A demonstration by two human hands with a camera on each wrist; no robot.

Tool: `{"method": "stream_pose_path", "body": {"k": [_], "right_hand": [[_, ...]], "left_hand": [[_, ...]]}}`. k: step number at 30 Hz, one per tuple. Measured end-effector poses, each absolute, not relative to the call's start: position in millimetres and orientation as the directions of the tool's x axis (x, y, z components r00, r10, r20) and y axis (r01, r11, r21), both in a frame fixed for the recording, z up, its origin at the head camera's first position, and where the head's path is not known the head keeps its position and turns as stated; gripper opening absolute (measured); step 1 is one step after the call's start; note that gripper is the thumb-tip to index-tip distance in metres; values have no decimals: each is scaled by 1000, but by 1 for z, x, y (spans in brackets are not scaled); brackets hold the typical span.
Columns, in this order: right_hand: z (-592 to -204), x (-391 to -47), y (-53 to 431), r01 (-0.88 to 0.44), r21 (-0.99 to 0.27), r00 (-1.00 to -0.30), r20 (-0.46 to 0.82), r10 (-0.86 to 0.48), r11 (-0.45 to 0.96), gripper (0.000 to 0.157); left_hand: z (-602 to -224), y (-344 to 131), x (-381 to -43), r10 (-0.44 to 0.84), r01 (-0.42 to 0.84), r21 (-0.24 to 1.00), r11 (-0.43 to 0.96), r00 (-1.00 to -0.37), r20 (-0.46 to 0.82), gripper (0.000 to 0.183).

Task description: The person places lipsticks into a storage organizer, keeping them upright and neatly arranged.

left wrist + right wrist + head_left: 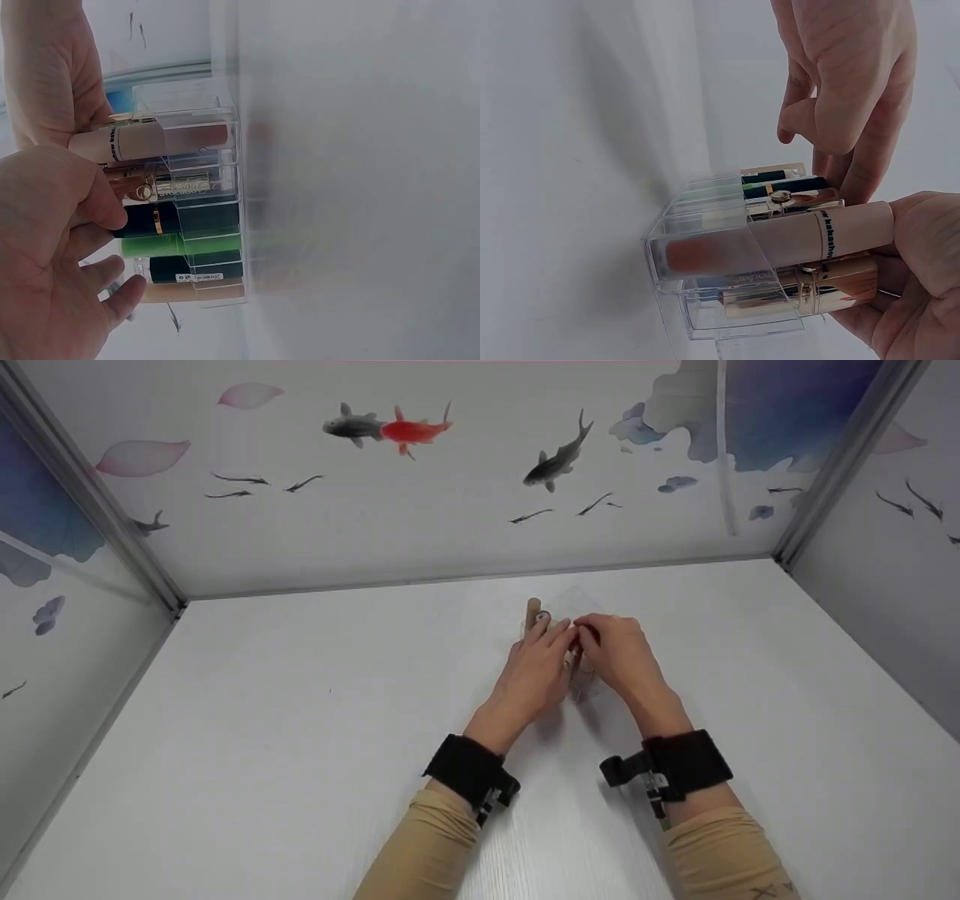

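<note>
A clear plastic lipstick organizer (238,176) stands on the white table, slim cosmetic tubes upright in its slots. At its right end my right hand (619,652) pinches the cap of a pale pink lip gloss tube (780,240), whose base sits inside its slot. Beside that tube is a gold lipstick (802,292). My left hand (534,671) lies over the other tubes with its fingers fairly straight. In the left wrist view its thumb overlaps the top of a dark tube (157,220) with a gold band. A green tube (180,246) stands next to it.
A tan tube (533,606) stands at the organizer's left end. The white table (300,735) stretches around both hands. Behind it rises a white panel (420,525) printed with fish, and more panels enclose the left and right sides.
</note>
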State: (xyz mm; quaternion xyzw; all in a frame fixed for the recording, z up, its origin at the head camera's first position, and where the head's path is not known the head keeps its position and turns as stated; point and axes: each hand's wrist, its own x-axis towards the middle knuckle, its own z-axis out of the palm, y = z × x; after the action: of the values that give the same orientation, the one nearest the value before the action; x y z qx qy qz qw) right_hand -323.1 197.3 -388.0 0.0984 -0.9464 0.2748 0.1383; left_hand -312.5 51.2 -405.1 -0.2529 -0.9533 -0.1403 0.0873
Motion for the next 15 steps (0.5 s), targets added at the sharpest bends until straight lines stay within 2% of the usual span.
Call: {"method": "stream_pose_path", "body": {"k": [7, 15], "right_hand": [[-387, -322, 199, -271, -499, -944, 306, -125, 823, 30], [-385, -320, 200, -305, -507, -936, 315, -156, 806, 30]], "left_hand": [[-407, 52, -313, 457, 509, 197, 838, -852, 257, 45], [-405, 52, -311, 474, 505, 138, 852, -856, 206, 49]]}}
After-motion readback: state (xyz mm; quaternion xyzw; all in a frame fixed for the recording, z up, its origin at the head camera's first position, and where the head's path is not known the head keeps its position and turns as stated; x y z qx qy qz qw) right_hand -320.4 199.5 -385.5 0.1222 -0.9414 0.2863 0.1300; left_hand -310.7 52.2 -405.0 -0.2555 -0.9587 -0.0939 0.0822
